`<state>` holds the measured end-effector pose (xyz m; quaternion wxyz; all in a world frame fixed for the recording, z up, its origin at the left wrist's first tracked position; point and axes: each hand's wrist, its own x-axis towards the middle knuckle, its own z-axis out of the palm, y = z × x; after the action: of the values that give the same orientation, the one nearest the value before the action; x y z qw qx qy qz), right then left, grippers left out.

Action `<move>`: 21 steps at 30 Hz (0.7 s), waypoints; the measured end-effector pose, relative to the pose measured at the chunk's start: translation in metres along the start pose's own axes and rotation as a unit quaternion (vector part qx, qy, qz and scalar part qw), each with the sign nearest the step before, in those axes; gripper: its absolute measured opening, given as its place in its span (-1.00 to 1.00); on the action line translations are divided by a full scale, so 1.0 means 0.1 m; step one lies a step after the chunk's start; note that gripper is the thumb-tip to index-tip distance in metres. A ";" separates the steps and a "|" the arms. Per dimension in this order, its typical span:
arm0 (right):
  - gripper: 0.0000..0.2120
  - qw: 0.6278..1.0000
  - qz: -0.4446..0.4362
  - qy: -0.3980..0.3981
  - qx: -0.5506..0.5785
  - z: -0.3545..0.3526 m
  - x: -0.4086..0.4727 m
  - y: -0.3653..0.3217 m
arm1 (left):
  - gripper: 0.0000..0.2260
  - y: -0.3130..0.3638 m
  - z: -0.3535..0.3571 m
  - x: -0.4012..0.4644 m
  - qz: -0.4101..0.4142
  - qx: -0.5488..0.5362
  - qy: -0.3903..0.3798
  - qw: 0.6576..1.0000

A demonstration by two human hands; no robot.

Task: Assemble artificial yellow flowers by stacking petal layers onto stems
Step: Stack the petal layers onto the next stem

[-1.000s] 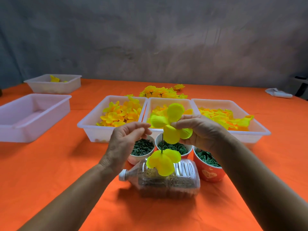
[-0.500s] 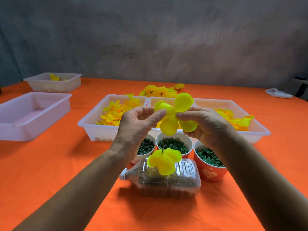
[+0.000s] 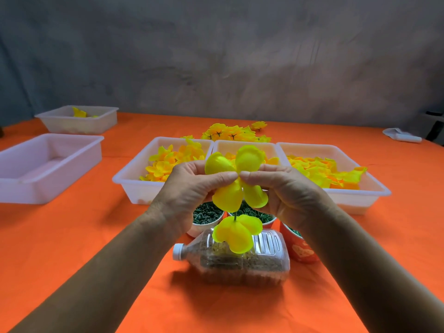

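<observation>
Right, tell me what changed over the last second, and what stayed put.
The left hand, which held nothing a second ago, closed in and now pinches the upper yellow four-petal fabric layer at its centre, opposite the right hand, which kept its grip. The lower yellow petal layer on the thin stem, the clear plastic bottle and the white plastic trays stayed put.

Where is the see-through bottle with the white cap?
In the head view the bottle lies on its side on the orange table, low in the middle, just in front of the cups of green pieces, under both hands.
</observation>
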<state>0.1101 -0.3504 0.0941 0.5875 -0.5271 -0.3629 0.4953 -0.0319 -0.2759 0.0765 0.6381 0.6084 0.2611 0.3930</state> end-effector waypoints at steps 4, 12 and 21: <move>-0.39 0.999 0.026 0.002 -0.026 0.00 -0.02 0.01 | -0.73 0.01 -0.03 0.03 -0.022 -0.006 0.004 1.000; -0.70 0.997 0.035 0.004 -0.066 -0.02 0.01 -0.05 | -0.78 0.04 0.01 0.10 -0.082 -0.051 -0.016 0.995; -0.85 0.996 0.040 0.003 -0.078 -0.05 0.02 0.00 | -0.71 0.00 -0.02 0.15 -0.138 -0.040 -0.059 0.988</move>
<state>0.1154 -0.3496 0.0926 0.5249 -0.5870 -0.3774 0.4872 -0.0247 -0.2626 0.0782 0.7242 0.5626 0.2886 0.2752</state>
